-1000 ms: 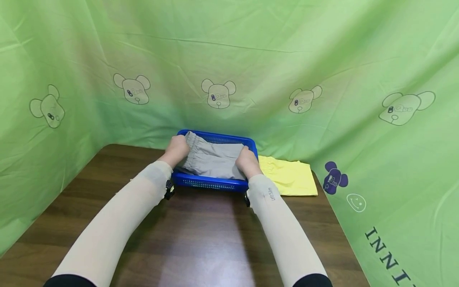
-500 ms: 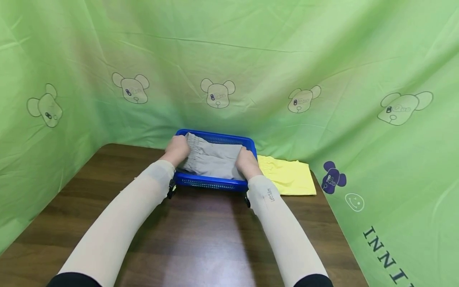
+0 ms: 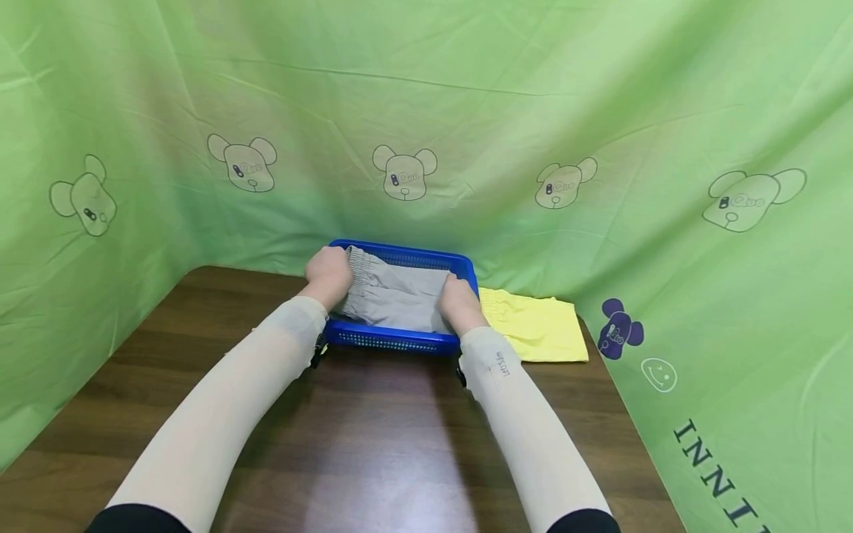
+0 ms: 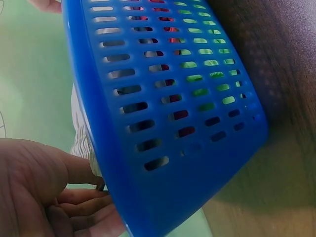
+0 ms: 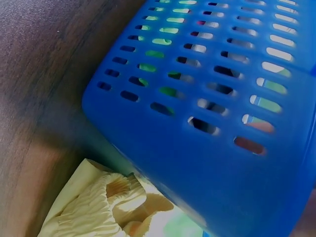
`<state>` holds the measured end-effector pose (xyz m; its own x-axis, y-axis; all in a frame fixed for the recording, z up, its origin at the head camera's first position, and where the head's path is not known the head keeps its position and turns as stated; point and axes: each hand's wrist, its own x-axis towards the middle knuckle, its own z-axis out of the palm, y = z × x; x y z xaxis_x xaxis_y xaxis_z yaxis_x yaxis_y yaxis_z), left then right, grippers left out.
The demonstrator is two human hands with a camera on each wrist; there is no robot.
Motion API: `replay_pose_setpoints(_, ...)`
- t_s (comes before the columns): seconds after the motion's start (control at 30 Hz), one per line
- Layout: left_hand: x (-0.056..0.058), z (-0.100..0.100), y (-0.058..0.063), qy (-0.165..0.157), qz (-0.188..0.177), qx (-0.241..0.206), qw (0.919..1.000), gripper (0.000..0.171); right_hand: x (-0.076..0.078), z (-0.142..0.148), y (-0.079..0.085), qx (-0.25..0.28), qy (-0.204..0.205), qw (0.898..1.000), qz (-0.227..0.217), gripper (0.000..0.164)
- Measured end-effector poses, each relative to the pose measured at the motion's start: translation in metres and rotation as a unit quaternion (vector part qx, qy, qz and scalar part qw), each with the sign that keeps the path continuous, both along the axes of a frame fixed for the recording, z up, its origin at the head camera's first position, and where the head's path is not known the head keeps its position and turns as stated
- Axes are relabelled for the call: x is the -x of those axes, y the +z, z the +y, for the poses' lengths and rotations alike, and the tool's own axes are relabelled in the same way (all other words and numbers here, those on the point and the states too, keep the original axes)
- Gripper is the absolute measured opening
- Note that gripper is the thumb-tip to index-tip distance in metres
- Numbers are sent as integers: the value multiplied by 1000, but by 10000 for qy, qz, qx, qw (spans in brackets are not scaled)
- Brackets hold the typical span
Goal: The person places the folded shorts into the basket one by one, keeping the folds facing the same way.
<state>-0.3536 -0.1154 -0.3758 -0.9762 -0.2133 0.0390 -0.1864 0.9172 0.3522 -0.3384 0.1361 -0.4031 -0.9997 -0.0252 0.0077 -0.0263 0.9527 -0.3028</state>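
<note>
Folded grey pants [image 3: 400,296] with a gathered elastic waistband lie in a blue plastic basket [image 3: 393,343] at the table's far side. My left hand [image 3: 329,274] pinches the waistband at the basket's left end. In the left wrist view, that hand [image 4: 59,197] has its thumb and fingers on the ribbed cloth right beside the rim. At the right end my right hand [image 3: 461,302] grips the other end of the pants, fingers curled. The basket wall [image 5: 182,143] fills much of the right wrist view and hides most of that hand's grip.
Folded yellow pants [image 3: 536,326] lie on the wooden table [image 3: 386,437], just right of the basket. Red and green items [image 4: 197,64] show through the basket's slots. A green printed curtain [image 3: 400,89] hangs close behind the basket.
My left hand has risen slightly at the waistband over the last half second. The right hand, grey pants and basket stay nearly where they were.
</note>
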Motion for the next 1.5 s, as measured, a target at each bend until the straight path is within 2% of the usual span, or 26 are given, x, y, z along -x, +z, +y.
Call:
replay_pose_setpoints(0.33,-6,0,3,-90,221,164,9996,30,-7,-3,1,55,-26,9999,88,42)
replay_pose_setpoints(0.63,-9,-7,0,-505,-101,66,9987,34,-9,-2,2,-8,87,10000,5,41)
replay_pose_setpoints(1.0,-29,-17,5,-1130,164,373,9928,25,-13,-3,5,-33,352,9994,-37,42)
replay_pose_setpoints(1.17,-36,-21,5,-1329,353,455,9895,21,-18,-2,6,-6,500,9985,211,42)
replay_pose_setpoints(1.33,-43,-24,3,-1510,386,476,9866,20,-24,-1,5,-12,623,9969,484,39)
replay_pose_setpoints(1.5,-55,-27,2,-1534,399,374,9866,24,-32,0,2,-51,743,9947,715,37)
